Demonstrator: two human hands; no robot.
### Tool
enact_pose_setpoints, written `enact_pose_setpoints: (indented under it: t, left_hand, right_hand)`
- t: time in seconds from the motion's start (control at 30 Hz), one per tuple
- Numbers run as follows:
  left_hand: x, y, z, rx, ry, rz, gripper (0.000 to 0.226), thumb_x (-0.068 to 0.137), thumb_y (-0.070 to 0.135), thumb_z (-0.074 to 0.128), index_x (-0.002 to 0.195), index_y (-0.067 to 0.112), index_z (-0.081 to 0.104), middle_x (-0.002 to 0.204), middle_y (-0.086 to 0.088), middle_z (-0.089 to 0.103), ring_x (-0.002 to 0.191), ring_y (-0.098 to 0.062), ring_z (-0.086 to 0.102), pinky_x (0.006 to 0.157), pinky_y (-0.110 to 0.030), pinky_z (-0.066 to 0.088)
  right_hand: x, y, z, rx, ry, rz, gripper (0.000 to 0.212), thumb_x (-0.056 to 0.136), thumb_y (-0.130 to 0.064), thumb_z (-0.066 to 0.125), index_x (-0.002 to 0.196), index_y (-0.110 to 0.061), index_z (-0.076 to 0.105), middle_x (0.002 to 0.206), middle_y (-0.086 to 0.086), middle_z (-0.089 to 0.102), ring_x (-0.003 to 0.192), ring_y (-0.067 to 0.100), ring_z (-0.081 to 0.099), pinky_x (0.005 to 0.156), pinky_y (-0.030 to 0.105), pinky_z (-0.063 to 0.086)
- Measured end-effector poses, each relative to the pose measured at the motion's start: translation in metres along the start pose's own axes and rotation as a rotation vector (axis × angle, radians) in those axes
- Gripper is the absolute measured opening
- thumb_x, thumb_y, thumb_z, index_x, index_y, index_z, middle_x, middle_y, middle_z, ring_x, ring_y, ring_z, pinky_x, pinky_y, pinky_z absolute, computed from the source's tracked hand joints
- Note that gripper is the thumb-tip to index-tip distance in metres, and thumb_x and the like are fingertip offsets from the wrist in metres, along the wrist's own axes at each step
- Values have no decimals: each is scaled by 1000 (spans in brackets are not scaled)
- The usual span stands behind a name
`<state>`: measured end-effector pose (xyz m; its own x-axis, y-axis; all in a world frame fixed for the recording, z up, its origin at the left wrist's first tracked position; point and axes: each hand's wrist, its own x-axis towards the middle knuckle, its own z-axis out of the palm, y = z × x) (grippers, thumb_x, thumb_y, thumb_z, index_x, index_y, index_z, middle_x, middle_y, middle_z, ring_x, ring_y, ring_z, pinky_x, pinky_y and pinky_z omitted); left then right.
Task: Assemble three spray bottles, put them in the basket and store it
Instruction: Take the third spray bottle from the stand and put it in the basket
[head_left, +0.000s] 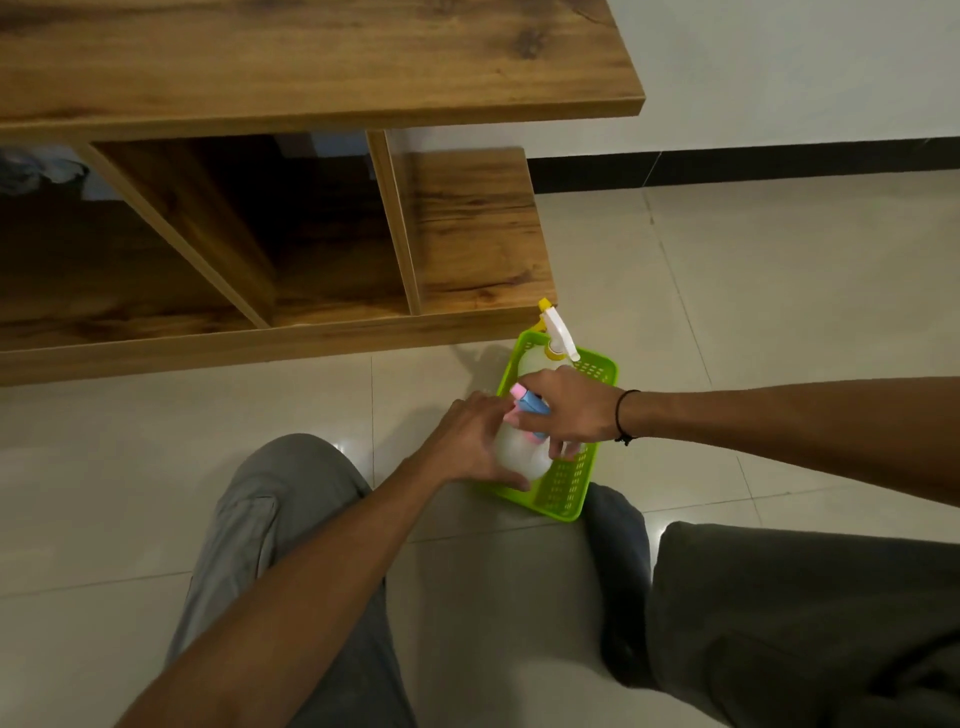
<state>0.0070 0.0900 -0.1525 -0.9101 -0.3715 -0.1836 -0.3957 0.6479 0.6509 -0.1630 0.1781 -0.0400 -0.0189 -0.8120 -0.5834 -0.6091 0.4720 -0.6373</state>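
Observation:
A lime-green plastic basket (569, 488) sits on the tiled floor in front of my knees. At its far end stands a translucent bottle with a white and yellow spray head (557, 332). Nearer to me a white bottle (514, 447) with a blue and pink spray head (527, 402) stands in the basket. My left hand (475, 441) rests against that bottle's left side, fingers reaching to the basket's near rim. My right hand (569, 410) covers the blue spray head from the right, fingers curled down around it. A third bottle cannot be made out behind the hands.
A low wooden cabinet (322, 332) with open compartments (322, 234) stands just beyond the basket, under a wide wooden top (311, 57). My legs in grey trousers (291, 519) flank the basket. White wall and dark skirting run at the right.

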Motion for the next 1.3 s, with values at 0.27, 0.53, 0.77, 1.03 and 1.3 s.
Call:
enact_pose_setpoints:
  t: [0.27,0.53,0.77,1.03,1.3]
  left_hand:
    - [0,-14,8,50,-81,35,93,53,64,96,132,26,64,127,3,61,123,-13,45,104,-37,46]
    - [0,-22,-23,-164,-87,-14,85,68,-7,77,148,12,55,172,-8,27,161,-26,24,127,-41,31]
    - [10,-15,-36,-606,49,-417,67,73,-25,66,134,3,63,123,-24,70,112,-32,66,91,-44,58]
    - [21,-16,-19,-657,58,-517,33,106,26,62,136,11,62,126,-23,68,109,-31,71,85,-45,62]
    - [33,-15,-7,-363,-145,-535,55,98,45,71,146,25,51,113,-10,70,100,-35,76,67,-38,64]
  right_hand:
    - [6,9,19,-357,-9,-112,28,101,-39,63,114,-14,63,86,0,70,76,26,73,63,31,52]
    - [16,6,20,-475,-55,-129,60,83,-53,80,130,-22,58,106,-3,68,86,21,66,81,36,58]
    - [14,-7,-7,-457,98,-205,62,87,-69,66,117,-15,66,100,4,75,92,21,71,85,42,60]
    - [10,-24,-31,-317,327,-311,40,97,-50,66,88,-11,69,81,2,75,78,19,71,78,43,60]
    - [4,-16,-52,-146,550,-307,36,100,-33,66,78,-6,69,72,8,74,70,26,71,74,46,58]
